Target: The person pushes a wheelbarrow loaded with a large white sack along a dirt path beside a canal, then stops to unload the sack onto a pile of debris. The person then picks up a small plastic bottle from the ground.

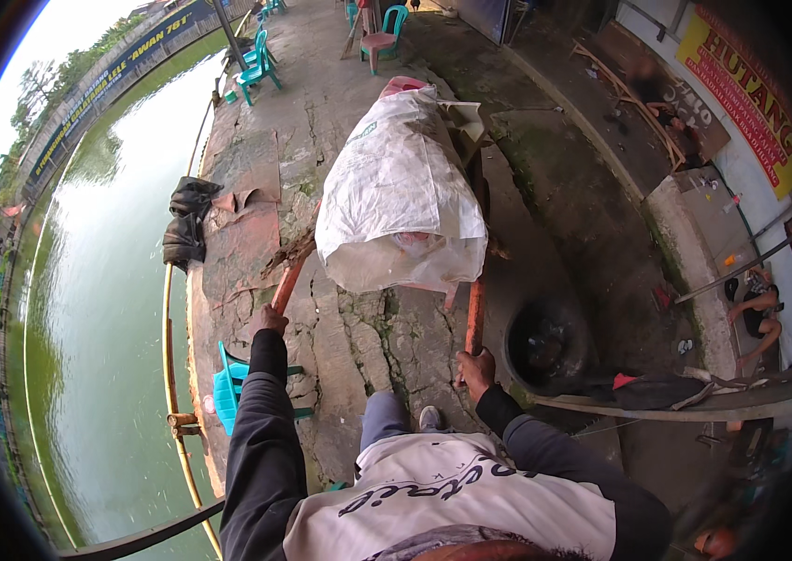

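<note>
A large white woven sack lies ahead of me on a barrow-like cart, whose body and wheel it mostly hides. Two orange-red handles stick out from under the sack toward me. My left hand is closed round the end of the left handle. Lower in view, my right hand grips the right handle. Something pale shows through the opening at the sack's near end. Pink-red material pokes out beyond its far end.
Green pond water borders the cracked concrete path on the left, behind bamboo poles. A teal chair stands near my left arm. On the right are a black tub, a ledge and a seated person's legs. More chairs stand ahead.
</note>
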Demonstrator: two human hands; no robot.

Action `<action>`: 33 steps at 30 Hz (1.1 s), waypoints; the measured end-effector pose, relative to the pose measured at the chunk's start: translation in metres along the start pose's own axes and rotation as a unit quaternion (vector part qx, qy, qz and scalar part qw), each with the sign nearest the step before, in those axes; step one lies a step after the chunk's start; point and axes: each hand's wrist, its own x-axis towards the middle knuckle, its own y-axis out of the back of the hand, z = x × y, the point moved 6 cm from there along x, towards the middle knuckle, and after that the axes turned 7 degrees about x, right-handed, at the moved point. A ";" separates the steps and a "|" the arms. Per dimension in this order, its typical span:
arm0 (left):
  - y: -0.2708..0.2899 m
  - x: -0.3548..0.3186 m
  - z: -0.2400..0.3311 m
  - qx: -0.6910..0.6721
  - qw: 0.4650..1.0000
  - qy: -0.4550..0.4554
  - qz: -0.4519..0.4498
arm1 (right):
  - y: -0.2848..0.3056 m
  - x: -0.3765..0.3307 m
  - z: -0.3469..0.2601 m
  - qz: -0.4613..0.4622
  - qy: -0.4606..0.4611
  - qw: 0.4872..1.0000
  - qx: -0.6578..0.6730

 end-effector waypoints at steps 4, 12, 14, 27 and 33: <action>0.050 0.075 0.076 0.038 0.998 -0.052 -0.006 | -0.039 0.060 -0.079 0.030 0.017 0.999 -0.009; 0.039 0.228 0.222 0.036 0.996 -0.077 0.000 | -0.058 0.228 -0.144 0.103 0.033 0.993 -0.039; 0.056 0.260 0.245 0.020 0.997 -0.073 0.009 | -0.078 0.268 -0.170 0.105 0.049 0.992 -0.054; 0.034 0.380 0.395 0.014 0.999 -0.044 0.016 | -0.079 0.461 -0.285 0.085 0.034 0.990 -0.103; -0.007 0.388 0.421 -0.040 0.999 0.016 -0.015 | -0.070 0.578 -0.302 0.034 0.026 0.989 -0.144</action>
